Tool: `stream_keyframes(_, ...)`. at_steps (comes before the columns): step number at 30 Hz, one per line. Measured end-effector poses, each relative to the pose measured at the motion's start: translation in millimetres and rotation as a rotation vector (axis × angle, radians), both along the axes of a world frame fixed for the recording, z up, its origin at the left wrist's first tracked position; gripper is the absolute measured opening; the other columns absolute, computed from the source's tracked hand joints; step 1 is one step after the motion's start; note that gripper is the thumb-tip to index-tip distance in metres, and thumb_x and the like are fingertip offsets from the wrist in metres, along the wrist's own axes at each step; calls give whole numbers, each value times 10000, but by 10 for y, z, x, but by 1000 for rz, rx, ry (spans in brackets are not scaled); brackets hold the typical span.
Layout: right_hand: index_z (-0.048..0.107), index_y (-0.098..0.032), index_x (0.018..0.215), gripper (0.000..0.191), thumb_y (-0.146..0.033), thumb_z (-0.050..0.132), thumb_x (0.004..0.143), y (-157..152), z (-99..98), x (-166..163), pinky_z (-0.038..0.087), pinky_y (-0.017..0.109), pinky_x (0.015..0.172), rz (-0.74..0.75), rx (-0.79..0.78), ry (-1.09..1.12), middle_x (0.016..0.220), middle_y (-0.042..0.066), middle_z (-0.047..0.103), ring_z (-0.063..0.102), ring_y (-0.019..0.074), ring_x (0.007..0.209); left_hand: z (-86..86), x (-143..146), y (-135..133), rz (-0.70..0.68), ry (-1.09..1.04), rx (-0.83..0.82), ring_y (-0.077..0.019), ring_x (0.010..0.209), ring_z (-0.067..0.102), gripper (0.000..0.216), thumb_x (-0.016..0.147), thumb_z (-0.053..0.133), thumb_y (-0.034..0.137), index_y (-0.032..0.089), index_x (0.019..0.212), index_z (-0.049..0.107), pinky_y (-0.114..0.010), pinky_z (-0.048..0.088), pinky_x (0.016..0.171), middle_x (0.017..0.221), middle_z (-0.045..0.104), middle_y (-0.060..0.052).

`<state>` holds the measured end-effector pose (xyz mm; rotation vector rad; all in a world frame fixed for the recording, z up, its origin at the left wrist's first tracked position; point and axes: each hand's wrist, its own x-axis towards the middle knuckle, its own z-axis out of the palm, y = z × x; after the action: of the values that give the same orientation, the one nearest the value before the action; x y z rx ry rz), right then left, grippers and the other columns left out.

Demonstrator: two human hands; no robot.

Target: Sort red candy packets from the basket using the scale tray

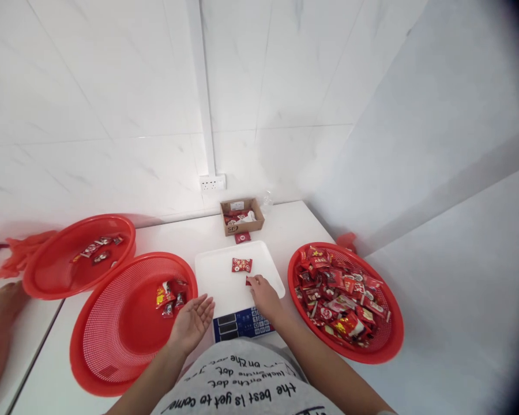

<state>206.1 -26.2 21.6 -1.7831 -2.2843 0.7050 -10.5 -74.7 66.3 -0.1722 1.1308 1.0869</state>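
Note:
My right hand [263, 295] reaches over the white scale tray [211, 282], its fingers pinched on a small red packet [248, 280]. Just beyond the fingertips, another red snack packet [241, 265] with white print lies flat on the tray. My left hand [194, 320] is palm up with its fingers apart and nothing in it, between the scale and a red basket [90, 305]. Several wrapped snacks [168, 296] lie in that basket, close to my left hand. The scale's blue keypad panel [243, 324] shows in front of the tray, partly behind my right forearm.
At the right stands a red basket [397, 340] heaped with wrapped snacks. Behind the scale, a cardboard box [242, 227] holds red packets, with one red packet [243, 237] in front. Another red basket [38, 282] stands far left, near another person's arm [2, 328]. A wall is behind the table.

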Motion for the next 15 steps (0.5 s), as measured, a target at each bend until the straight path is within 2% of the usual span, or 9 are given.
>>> stream_keyframes(3, 490, -247, 1179, 355, -166, 408, 843, 12, 1, 20, 383, 275, 777, -17, 25, -13, 1082, 64, 545, 496, 192, 985, 10, 194, 10, -236, 69, -5, -138, 668, 653, 141, 783, 548, 143, 123, 921, 568, -227, 524, 608, 813, 662, -76)
stream_keyframes(7, 578, -214, 972, 201, -183, 429, 840, 38, -7, 30, 388, 280, 747, -36, 56, -49, 1160, 78, 512, 476, 206, 1003, -8, 367, 27, -487, 124, 49, -128, 646, 636, 140, 792, 558, 219, 149, 912, 545, -215, 496, 587, 807, 656, -64)
stream_keyframes(10, 589, -191, 866, 164, -153, 434, 826, 28, -2, 6, 393, 278, 772, -37, 28, 53, 1002, 71, 577, 504, 182, 927, -42, 419, 52, -552, 150, 100, -123, 664, 630, 144, 794, 563, 233, 164, 916, 530, -220, 489, 610, 832, 644, -55)
stream_keyframes(12, 589, -182, 833, 132, -151, 465, 802, -15, 29, -51, 405, 277, 778, -72, -18, 217, 903, 54, 596, 530, 165, 862, -63, 432, 68, -552, 165, 119, -126, 694, 630, 207, 783, 594, 274, 172, 951, 528, -238, 493, 648, 881, 633, -55)
stream_keyframes(15, 584, -194, 876, 128, -183, 523, 764, -120, 139, -187, 437, 270, 754, -66, -135, 539, 866, 20, 623, 564, 146, 817, -79, 442, 73, -557, 148, 166, -133, 742, 633, 313, 754, 642, 317, 185, 1017, 535, -259, 493, 701, 970, 623, -64)
